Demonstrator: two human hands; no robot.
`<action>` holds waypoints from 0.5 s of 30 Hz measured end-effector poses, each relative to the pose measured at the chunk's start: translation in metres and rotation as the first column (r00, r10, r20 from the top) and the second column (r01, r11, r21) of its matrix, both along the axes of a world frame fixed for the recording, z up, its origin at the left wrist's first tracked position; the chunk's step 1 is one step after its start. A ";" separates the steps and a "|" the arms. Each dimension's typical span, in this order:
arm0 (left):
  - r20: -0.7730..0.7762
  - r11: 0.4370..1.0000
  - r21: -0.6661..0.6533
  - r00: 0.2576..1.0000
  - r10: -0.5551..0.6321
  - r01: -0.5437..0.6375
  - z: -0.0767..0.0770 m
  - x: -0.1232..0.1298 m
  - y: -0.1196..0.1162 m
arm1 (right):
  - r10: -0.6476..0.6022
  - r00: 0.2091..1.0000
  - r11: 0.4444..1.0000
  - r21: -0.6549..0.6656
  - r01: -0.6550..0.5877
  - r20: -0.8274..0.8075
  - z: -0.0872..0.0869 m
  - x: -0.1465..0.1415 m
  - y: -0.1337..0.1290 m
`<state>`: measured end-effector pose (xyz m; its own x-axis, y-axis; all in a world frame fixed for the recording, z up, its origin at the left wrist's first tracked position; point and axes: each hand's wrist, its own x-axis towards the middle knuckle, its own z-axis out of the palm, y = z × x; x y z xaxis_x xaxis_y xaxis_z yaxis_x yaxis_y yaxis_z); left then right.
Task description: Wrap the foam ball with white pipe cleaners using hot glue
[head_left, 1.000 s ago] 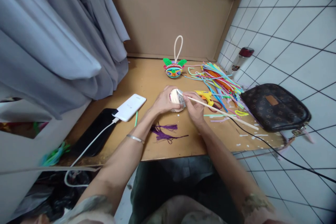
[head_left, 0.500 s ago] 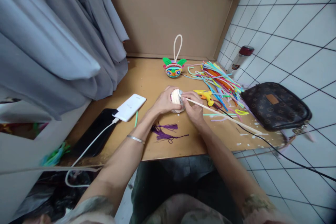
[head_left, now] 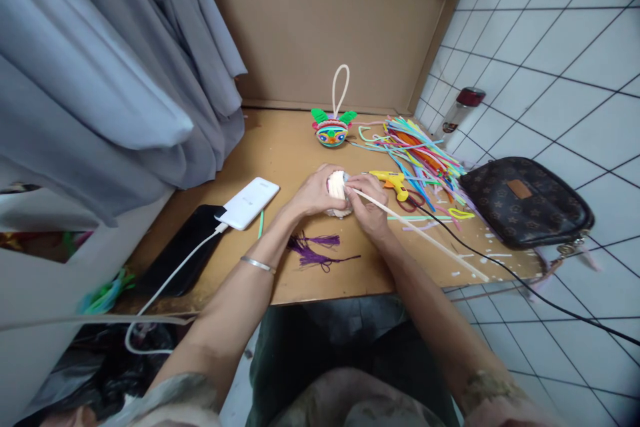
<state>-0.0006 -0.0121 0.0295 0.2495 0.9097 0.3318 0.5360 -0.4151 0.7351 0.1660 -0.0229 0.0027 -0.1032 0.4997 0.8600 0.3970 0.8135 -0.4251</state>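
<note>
My left hand (head_left: 319, 192) is closed round a small ball (head_left: 337, 185) wrapped in cream-coloured strands. Against the ball's right side, my right hand (head_left: 369, 203) pinches a cream pipe cleaner (head_left: 425, 236), whose long free end slants down to the right over the table. Part of the ball is hidden by my fingers. Behind it stands a colourful lion-head ornament (head_left: 332, 135) with green ears and a cream loop on top. A yellow glue gun (head_left: 395, 181) lies just beyond my right hand. Purple tassels (head_left: 316, 253) rest between my forearms.
Many coloured pipe cleaners (head_left: 423, 153) are heaped at the back right. Beside them are a brown patterned bag (head_left: 527, 203) and a bottle (head_left: 460, 110). A white power bank (head_left: 250, 203) with a cable and a black phone (head_left: 185, 253) lie left. Grey cloth (head_left: 165, 67) hangs there.
The pipe cleaner's free end has drawn in slightly toward me and left. Both hands stay at the ball, which is turned a little.
</note>
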 end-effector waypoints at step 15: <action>0.036 0.999 -0.035 0.999 -0.021 0.023 -0.001 -0.001 0.002 | 0.026 1.000 0.999 0.045 -0.026 0.006 -0.003 0.001 0.002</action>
